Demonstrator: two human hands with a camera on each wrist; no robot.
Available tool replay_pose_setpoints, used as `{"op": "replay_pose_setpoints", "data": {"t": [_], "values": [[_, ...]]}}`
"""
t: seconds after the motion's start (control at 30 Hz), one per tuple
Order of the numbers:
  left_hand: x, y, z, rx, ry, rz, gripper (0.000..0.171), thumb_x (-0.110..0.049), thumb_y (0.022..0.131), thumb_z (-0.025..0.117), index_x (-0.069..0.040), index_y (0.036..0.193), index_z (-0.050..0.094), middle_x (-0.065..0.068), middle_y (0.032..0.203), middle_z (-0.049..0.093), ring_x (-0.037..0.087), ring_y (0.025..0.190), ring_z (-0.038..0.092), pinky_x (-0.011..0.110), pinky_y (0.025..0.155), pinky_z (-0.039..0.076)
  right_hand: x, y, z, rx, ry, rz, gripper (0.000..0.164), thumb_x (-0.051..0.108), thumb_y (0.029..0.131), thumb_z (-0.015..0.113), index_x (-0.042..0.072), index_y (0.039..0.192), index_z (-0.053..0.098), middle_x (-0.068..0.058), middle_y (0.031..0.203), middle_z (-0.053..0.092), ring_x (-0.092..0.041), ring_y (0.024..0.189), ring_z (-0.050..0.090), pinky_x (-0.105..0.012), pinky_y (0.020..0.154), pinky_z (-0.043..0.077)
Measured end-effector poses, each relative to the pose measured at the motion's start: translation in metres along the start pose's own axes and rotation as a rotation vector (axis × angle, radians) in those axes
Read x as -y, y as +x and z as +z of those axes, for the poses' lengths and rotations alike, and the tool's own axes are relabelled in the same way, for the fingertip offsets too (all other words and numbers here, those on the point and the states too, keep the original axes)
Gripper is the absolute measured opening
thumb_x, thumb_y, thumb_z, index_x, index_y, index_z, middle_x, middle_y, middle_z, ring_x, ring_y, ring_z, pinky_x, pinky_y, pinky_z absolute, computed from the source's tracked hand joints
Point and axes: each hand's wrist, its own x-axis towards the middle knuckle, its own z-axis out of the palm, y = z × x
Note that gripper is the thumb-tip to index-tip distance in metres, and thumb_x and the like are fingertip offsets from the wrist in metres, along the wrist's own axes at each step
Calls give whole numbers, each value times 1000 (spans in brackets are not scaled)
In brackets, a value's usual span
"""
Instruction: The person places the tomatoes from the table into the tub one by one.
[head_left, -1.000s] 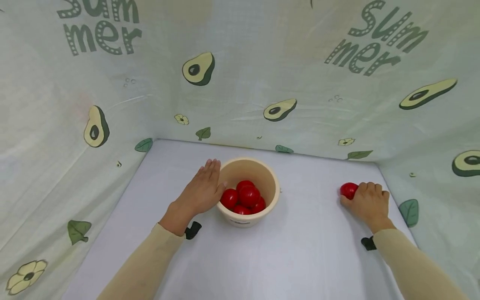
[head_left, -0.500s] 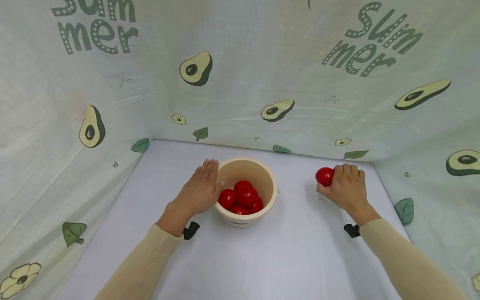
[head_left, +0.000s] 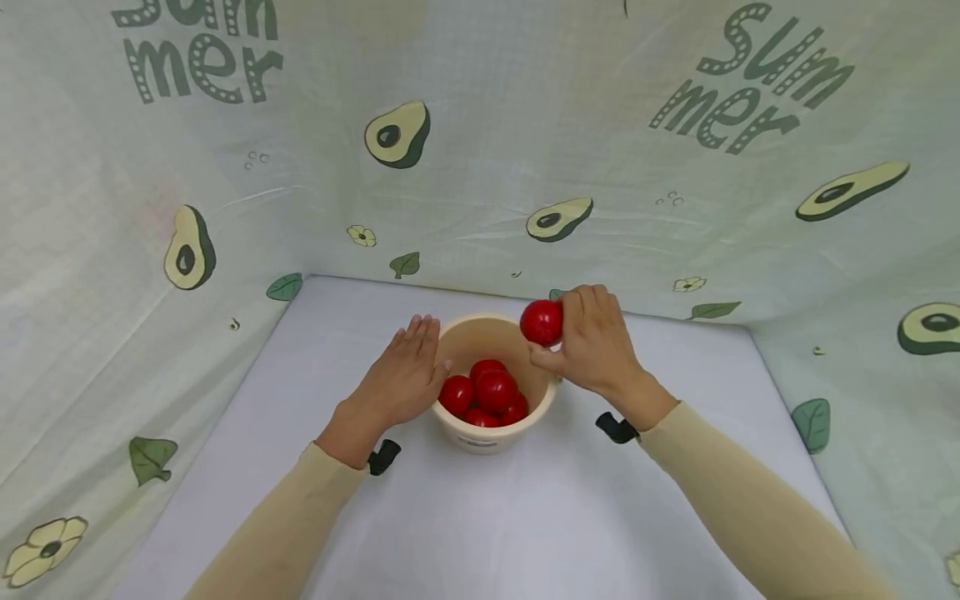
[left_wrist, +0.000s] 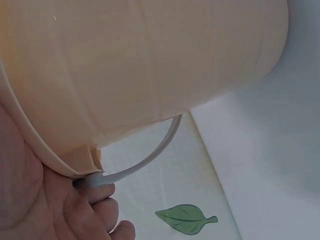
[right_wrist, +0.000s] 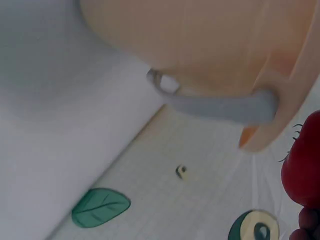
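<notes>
A cream plastic bucket stands upright on the table, with several glossy red round fruits inside. My left hand rests against its left rim, fingers straight and together. In the left wrist view, the palm and fingers lie at the rim by the handle's pivot. My right hand pinches another red round fruit between thumb and fingers, overlapping the bucket's right back rim from above. This fruit also shows at the right edge of the right wrist view, beside the rim.
The bucket's pale handle hangs down on its far side. A white-covered table lies beneath. Hanging cloth printed with avocados and leaves closes off the back and both sides.
My right hand has lifted the red fruit off the table's right side and carried it left to the bucket's rim. The left hand stays in place.
</notes>
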Motion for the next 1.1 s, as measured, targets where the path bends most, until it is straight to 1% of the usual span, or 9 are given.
{"op": "replay_pose_setpoints", "data": {"t": [0.13, 0.23, 0.4, 0.53, 0.7, 0.8, 0.87, 0.97, 1.1], "values": [[-1, 0, 0, 1, 24, -2, 75, -42, 112, 37, 4, 167, 14, 21, 175, 16, 38, 164, 9, 52, 133, 13, 24, 12, 13, 49, 18, -76, 57, 45, 81, 71, -5, 105, 59, -18, 93, 62, -33, 88, 55, -45, 76, 49], [-3, 0, -1, 8, 39, -7, 76, -42, 112, 38, 4, 167, 14, 21, 175, 16, 37, 164, 9, 52, 133, 13, 36, 14, 22, 117, 14, -94, 61, 49, 84, 72, -5, 108, 62, -18, 97, 64, -32, 93, 56, -43, 80, 51], [-3, 0, -3, 17, 53, -4, 76, -41, 112, 38, 4, 167, 13, 22, 175, 15, 38, 164, 9, 52, 133, 13, 45, 11, 31, 235, 34, -55, 66, 55, 87, 74, -4, 117, 63, -16, 106, 65, -30, 100, 54, -42, 85, 50], [-2, 1, -2, 26, 58, -1, 76, -42, 112, 37, 4, 167, 11, 21, 175, 14, 37, 164, 8, 51, 133, 13, 46, 9, 34, 277, 53, -28, 66, 54, 88, 75, -2, 121, 63, -14, 109, 65, -29, 101, 53, -42, 85, 49], [-1, 0, -3, 22, 53, 2, 75, -40, 112, 37, 5, 166, 13, 22, 175, 15, 38, 164, 8, 52, 133, 13, 46, 10, 35, 286, 67, -49, 68, 57, 92, 73, 0, 128, 62, -14, 116, 65, -29, 105, 53, -43, 87, 49], [-1, 0, -4, 18, 41, -2, 74, -41, 112, 36, 5, 166, 14, 22, 175, 16, 37, 164, 9, 51, 133, 13, 46, 8, 36, 262, 77, -43, 67, 55, 96, 70, -2, 131, 61, -16, 122, 65, -31, 110, 53, -46, 90, 49], [-1, 0, -4, 15, 35, -7, 75, -42, 112, 36, 4, 166, 14, 21, 175, 16, 37, 164, 9, 51, 133, 12, 45, 6, 35, 225, 86, -14, 64, 51, 99, 67, -3, 133, 60, -19, 124, 65, -34, 114, 54, -48, 92, 50], [-1, 0, -3, 11, 21, -12, 75, -42, 112, 36, 4, 166, 15, 21, 175, 17, 37, 164, 10, 51, 133, 13, 42, -2, 31, 164, 112, 59, 61, 44, 102, 63, -6, 135, 58, -23, 130, 62, -39, 120, 54, -54, 93, 51], [-2, 0, -2, 14, 17, -17, 75, -43, 112, 36, 3, 167, 14, 20, 175, 17, 37, 165, 9, 51, 133, 13, 36, -17, 22, 114, 121, 152, 67, 42, 101, 63, -11, 140, 54, -29, 139, 58, -46, 129, 53, -62, 99, 49]]}}
